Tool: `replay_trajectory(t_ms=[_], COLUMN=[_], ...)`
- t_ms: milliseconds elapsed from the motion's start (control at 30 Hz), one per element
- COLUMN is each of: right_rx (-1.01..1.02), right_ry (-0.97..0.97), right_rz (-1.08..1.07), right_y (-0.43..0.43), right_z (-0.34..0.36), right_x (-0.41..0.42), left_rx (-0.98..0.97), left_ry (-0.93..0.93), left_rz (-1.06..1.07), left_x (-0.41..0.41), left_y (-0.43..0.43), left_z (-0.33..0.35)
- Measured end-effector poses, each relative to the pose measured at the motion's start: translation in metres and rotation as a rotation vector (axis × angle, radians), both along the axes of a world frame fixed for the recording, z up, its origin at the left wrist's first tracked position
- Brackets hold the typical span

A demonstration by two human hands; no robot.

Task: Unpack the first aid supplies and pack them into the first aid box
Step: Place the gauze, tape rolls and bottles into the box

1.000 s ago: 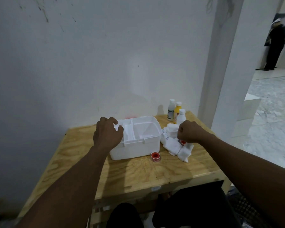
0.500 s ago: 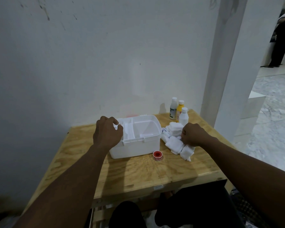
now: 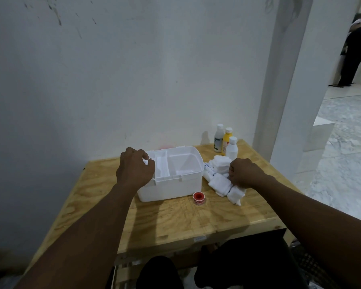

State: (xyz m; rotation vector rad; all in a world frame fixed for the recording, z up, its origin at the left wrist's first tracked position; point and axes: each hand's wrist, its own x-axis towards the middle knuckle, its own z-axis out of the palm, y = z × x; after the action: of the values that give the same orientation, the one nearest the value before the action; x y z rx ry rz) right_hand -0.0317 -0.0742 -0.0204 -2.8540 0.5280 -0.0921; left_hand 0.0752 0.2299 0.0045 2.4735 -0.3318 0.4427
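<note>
The left hand (image 3: 134,171) grips the left rim of the open white first aid box (image 3: 175,180) on the wooden table (image 3: 175,217). The right hand (image 3: 245,175) is curled closed on the white gauze rolls (image 3: 221,182) just right of the box. A red tape roll (image 3: 198,197) lies in front; 3 bottles (image 3: 225,141) stand behind.

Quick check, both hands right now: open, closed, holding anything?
Left hand: curled over the first aid box corner, gripping its rim.
Right hand: closed on the bandage rolls.
</note>
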Motion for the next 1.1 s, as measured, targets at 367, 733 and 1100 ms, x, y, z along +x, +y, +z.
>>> replay_trajectory(t_ms=[367,733,1100], right_rx=[0.053,0.024,0.057], right_ry=[-0.092,-0.048,-0.099], right_rz=[0.092,0.080,0.102], right_y=[0.010,0.021,0.019], right_z=[-0.003,-0.004,0.006], right_x=[-0.003,0.003,0.003], left_rx=[0.022,0.014,0.022], left_ry=[0.014,0.013,0.000], left_rz=[0.003,0.017,0.025], left_x=[-0.003,-0.005,-0.005], left_y=[0.000,0.000,-0.001], left_z=[0.003,0.003,0.003])
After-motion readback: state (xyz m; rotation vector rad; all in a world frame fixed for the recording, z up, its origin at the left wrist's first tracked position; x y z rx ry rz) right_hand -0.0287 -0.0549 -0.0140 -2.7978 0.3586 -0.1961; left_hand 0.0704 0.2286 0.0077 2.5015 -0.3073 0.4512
